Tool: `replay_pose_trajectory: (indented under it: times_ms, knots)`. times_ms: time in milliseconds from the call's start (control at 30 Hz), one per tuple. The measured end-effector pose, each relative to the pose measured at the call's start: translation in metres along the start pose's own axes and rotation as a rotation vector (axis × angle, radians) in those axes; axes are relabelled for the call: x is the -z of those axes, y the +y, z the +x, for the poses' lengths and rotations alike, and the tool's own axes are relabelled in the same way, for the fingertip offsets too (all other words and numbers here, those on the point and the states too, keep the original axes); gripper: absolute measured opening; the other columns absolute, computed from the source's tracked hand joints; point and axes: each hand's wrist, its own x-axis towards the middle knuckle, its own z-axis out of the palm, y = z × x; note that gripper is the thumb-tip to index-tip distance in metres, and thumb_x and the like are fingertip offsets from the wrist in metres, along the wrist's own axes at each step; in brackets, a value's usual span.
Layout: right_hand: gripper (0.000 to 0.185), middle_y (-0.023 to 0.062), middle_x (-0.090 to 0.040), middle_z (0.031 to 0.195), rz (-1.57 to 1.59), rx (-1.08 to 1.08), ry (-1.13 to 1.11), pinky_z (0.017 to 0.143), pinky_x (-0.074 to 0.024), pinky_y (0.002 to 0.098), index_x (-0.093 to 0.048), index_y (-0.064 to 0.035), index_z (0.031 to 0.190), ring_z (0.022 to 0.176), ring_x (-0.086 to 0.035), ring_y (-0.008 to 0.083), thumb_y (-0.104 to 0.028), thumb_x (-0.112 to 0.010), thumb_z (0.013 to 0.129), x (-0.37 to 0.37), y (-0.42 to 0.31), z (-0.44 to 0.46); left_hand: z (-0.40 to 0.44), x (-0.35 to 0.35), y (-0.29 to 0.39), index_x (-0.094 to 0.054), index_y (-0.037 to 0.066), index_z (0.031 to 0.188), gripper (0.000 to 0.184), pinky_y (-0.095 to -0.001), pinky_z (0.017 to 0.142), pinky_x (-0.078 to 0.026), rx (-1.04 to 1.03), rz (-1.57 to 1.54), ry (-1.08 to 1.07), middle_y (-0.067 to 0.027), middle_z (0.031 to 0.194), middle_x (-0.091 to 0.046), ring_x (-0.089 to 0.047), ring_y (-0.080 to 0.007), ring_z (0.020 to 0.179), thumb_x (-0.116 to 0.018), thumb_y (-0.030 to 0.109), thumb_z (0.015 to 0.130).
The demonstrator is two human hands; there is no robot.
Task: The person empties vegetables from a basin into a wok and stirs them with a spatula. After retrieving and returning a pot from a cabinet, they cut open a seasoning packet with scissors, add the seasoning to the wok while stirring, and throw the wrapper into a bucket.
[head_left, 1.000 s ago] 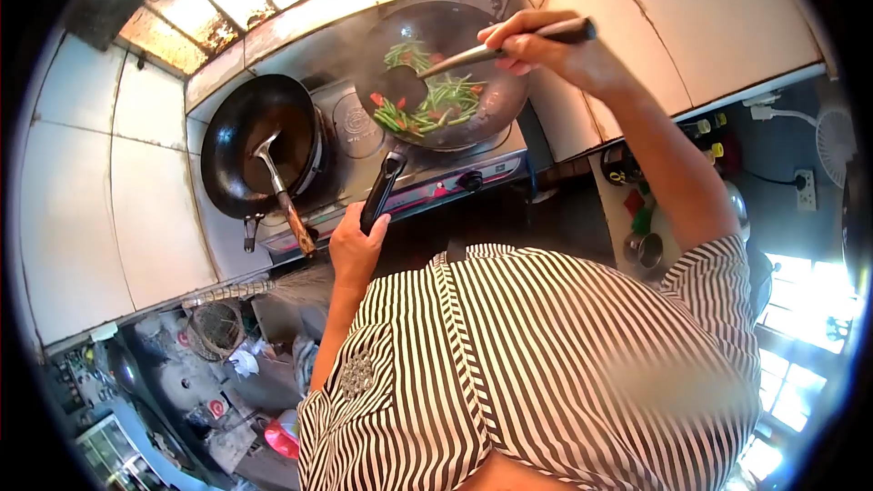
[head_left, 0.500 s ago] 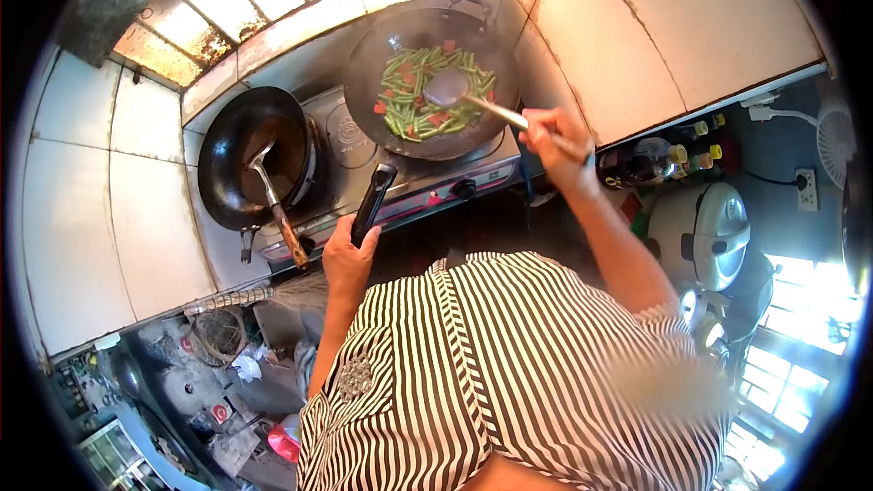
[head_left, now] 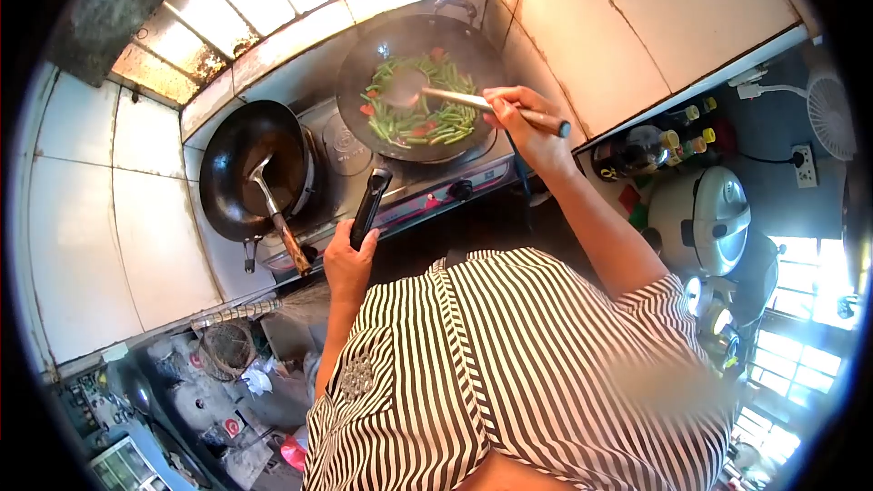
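The left hand is shut around the black handle, likely so the wok does not slide. The right hand grips the ladle high up, maybe away from the heat. Its round end is among the beans in the wok. Off to the left, a spoon leans in a pan, handle out, perhaps easy to grab.

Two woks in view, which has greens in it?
The wok on the right: the right hand holds a ladle in its chopped greens. The wok on the left shows none; a wooden-handled spatula rests in it.
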Motion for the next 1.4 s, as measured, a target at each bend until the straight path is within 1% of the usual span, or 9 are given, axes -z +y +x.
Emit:
replay_pose_trajectory:
  times_ms: [100, 267, 400, 600, 867, 1000, 1133, 1267, 1400]
  knots:
    - [0.012, 0.0088, -0.064, 0.085, -0.151, 0.322, 0.025, 0.067, -0.0482, 0.0216, -0.064, 0.0033, 0.091, 0.073, -0.058, 0.0083, -0.006, -0.061, 0.085, -0.012, 0.038, 0.009, 0.001, 0.002, 0.002, -0.059, 0.003, 0.100, 0.031, -0.0336, 0.067, -0.048, 0.003, 0.010, 0.002, -0.0137, 0.081, -0.063, -0.062, -0.0266, 0.071, -0.070, 0.024, 0.078]
    - [0.008, 0.0139, -0.065, 0.092, -0.305, 0.338, 0.047, 0.071, -0.0497, 0.0255, -0.063, 0.0033, 0.089, 0.078, -0.061, 0.0148, 0.000, -0.058, 0.083, 0.011, 0.046, -0.053, 0.001, 0.002, 0.004, -0.057, 0.005, 0.097, 0.031, -0.0378, 0.066, -0.047, 0.003, -0.051, 0.004, -0.0157, 0.080, -0.061, -0.061, -0.0356, 0.075, -0.068, 0.027, 0.079]
    - [0.010, 0.0137, -0.064, 0.091, -0.268, 0.389, 0.059, 0.071, -0.0499, 0.0254, -0.062, 0.0039, 0.091, 0.078, -0.061, 0.0151, 0.002, -0.056, 0.083, 0.002, 0.072, -0.044, 0.000, 0.003, 0.004, -0.058, 0.002, 0.100, 0.033, -0.0343, 0.068, -0.047, 0.046, -0.037, -0.012, -0.0150, 0.080, -0.062, -0.062, -0.0277, 0.072, -0.070, 0.023, 0.078]
    - [0.019, 0.0068, -0.065, 0.085, -0.071, -0.084, 0.084, 0.068, -0.0499, 0.0211, -0.064, 0.0039, 0.097, 0.074, -0.062, 0.0108, -0.011, -0.055, 0.089, 0.018, -0.012, -0.014, 0.001, 0.002, -0.001, -0.059, 0.005, 0.100, 0.033, -0.0351, 0.067, -0.048, 0.029, -0.016, -0.019, -0.0138, 0.080, -0.064, -0.063, -0.0273, 0.073, -0.070, 0.026, 0.077]
    - [0.013, 0.0060, -0.064, 0.083, -0.141, 0.151, 0.026, 0.063, -0.0469, 0.0203, -0.064, 0.0019, 0.095, 0.071, -0.059, 0.0079, -0.005, -0.055, 0.087, -0.001, 0.042, -0.024, 0.001, 0.000, -0.002, -0.059, 0.005, 0.100, 0.032, -0.0326, 0.065, -0.047, 0.010, -0.032, -0.013, -0.0123, 0.078, -0.063, -0.062, -0.0244, 0.069, -0.070, 0.025, 0.078]
    - [0.019, 0.0062, -0.065, 0.082, -0.333, -0.119, -0.131, 0.054, -0.0507, 0.0201, -0.063, 0.0003, 0.090, 0.064, -0.061, 0.0088, -0.017, -0.056, 0.091, 0.023, -0.043, 0.043, 0.001, 0.001, -0.007, -0.059, 0.005, 0.101, 0.031, -0.0320, 0.066, -0.047, 0.016, -0.036, -0.036, -0.0120, 0.077, -0.062, -0.060, -0.0218, 0.068, -0.070, 0.023, 0.078]
    - [0.023, 0.0059, -0.062, 0.067, -0.650, -0.041, -0.304, 0.046, -0.0497, 0.0203, -0.065, -0.0004, 0.078, 0.053, -0.061, 0.0100, -0.022, -0.058, 0.084, 0.014, -0.132, 0.077, 0.002, 0.000, -0.005, -0.058, 0.005, 0.102, 0.032, -0.0334, 0.067, -0.048, -0.005, -0.048, -0.023, -0.0133, 0.079, -0.063, -0.061, -0.0240, 0.070, -0.070, 0.024, 0.078]
    - [0.023, 0.0045, -0.062, 0.068, -0.740, -0.134, -0.328, 0.046, -0.0493, 0.0223, -0.064, -0.0004, 0.076, 0.052, -0.061, 0.0113, -0.022, -0.061, 0.081, -0.004, -0.112, 0.104, 0.001, 0.005, 0.003, -0.058, 0.005, 0.101, 0.033, -0.0356, 0.068, -0.048, 0.045, -0.032, -0.045, -0.0153, 0.082, -0.064, -0.063, -0.0287, 0.073, -0.069, 0.025, 0.078]
    - [0.016, 0.0021, -0.062, 0.069, -0.932, 0.255, -0.404, 0.058, -0.0496, 0.0219, -0.067, -0.0043, 0.085, 0.059, -0.060, 0.0090, -0.020, -0.063, 0.081, -0.017, -0.077, 0.093, 0.001, 0.002, -0.002, -0.058, 0.005, 0.101, 0.033, -0.0357, 0.067, -0.048, 0.032, -0.034, -0.027, -0.0157, 0.080, -0.063, -0.062, -0.0287, 0.072, -0.069, 0.025, 0.077]
